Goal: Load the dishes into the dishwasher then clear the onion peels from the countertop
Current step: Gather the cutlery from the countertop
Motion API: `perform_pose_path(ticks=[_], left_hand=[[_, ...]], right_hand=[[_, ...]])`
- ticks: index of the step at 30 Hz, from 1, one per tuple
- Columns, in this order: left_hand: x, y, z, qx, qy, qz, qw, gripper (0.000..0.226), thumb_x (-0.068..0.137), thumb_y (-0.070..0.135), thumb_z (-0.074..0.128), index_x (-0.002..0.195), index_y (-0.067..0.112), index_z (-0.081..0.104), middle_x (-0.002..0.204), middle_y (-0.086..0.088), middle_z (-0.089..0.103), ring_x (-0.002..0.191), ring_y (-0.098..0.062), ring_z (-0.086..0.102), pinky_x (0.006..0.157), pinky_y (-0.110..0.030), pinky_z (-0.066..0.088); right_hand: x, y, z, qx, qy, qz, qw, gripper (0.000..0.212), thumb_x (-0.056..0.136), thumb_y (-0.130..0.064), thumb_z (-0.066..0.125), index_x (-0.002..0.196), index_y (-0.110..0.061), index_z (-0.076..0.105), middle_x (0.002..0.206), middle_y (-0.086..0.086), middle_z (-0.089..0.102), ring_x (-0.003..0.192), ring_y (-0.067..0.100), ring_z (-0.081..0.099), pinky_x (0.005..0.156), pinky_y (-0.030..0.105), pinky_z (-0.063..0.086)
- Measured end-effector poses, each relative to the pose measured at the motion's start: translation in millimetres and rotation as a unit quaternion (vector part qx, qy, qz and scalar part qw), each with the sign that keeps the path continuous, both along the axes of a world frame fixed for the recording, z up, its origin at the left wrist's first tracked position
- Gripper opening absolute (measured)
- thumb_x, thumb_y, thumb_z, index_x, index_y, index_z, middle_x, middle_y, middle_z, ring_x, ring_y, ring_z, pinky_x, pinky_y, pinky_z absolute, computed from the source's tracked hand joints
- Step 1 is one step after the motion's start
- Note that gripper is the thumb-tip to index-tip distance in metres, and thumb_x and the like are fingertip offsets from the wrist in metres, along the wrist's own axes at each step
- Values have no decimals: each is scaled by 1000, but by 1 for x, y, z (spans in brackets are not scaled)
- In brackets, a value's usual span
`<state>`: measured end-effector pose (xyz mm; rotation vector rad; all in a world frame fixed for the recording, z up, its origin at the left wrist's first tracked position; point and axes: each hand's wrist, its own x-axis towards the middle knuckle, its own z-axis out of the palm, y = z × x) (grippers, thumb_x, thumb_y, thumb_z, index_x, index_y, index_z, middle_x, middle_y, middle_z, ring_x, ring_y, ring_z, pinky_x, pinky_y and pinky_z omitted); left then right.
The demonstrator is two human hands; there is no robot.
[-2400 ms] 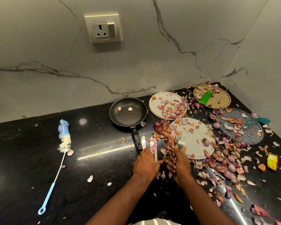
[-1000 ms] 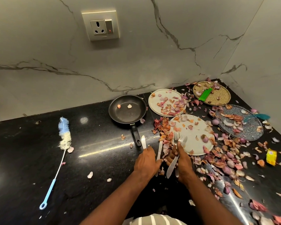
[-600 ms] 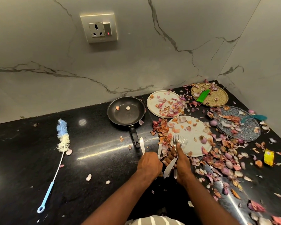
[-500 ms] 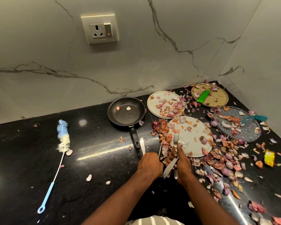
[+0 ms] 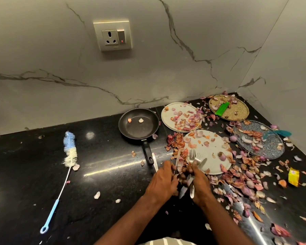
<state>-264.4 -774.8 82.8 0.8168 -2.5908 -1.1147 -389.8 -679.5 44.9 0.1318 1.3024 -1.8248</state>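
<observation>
My right hand (image 5: 200, 184) grips two forks (image 5: 193, 155), tines up, and a knife whose tip points down (image 5: 183, 191). My left hand (image 5: 163, 181) is right beside it, fingers curled round a second knife (image 5: 177, 157) that sticks up between the hands. A third knife (image 5: 155, 164) lies on the black countertop (image 5: 34, 174) by the handle of the black pan (image 5: 138, 128). Two white plates (image 5: 212, 151) (image 5: 168, 114), a gold plate (image 5: 240, 112) and a blue speckled plate (image 5: 270, 147) carry onion peels (image 5: 240, 179), which also litter the counter's right side.
A blue and white bottle brush (image 5: 69, 151) lies at the left. A green object (image 5: 221, 109) rests on the gold plate, a teal object (image 5: 279, 133) on the blue plate, a yellow packet (image 5: 293, 176) at the right. Marble walls close the back and right; a socket (image 5: 112, 37) is on the back wall.
The knife that lay between my hands is now lifted in my left hand. My right hand keeps the forks and the other knife and has barely moved.
</observation>
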Motion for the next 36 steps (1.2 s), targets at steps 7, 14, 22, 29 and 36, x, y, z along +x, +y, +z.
perform_pose_path(ticks=[7,14,22,29,36], left_hand=[[7,6,3,84,163,-3,983,19,100,19,67,106,19,49,92,7,58,78,-4,63,65,-16,52],[18,10,0,99,117,39,987,22,106,43,56,102,22,51,78,11,59,64,-4,61,57,-16,44],[7,-20,-18,-33,-221,117,968,63,94,55,67,134,11,47,127,-9,56,116,-27,62,94,-39,54],[2,-19,-18,-20,-254,112,961,33,99,31,69,120,7,62,113,-9,69,100,-25,70,84,-38,59],[16,-29,-8,-55,-306,88,946,14,99,24,62,112,18,66,110,-5,71,103,-27,69,88,-44,57]], right_hand=[[2,-2,26,55,142,100,983,46,92,-55,70,100,-9,68,61,3,52,47,13,44,43,24,39],[-9,-10,23,81,93,-1,992,26,104,-27,61,104,-2,67,56,-1,39,48,14,37,46,29,36],[-14,3,32,-35,-14,-49,998,44,105,-47,51,72,-19,47,57,-3,22,38,8,17,31,18,14],[-16,6,35,-19,13,-65,998,50,105,-50,54,65,-22,40,57,-3,21,39,9,15,33,17,13],[-15,9,27,10,5,-83,996,47,104,-47,56,67,-21,45,57,-2,23,39,10,17,32,18,15]])
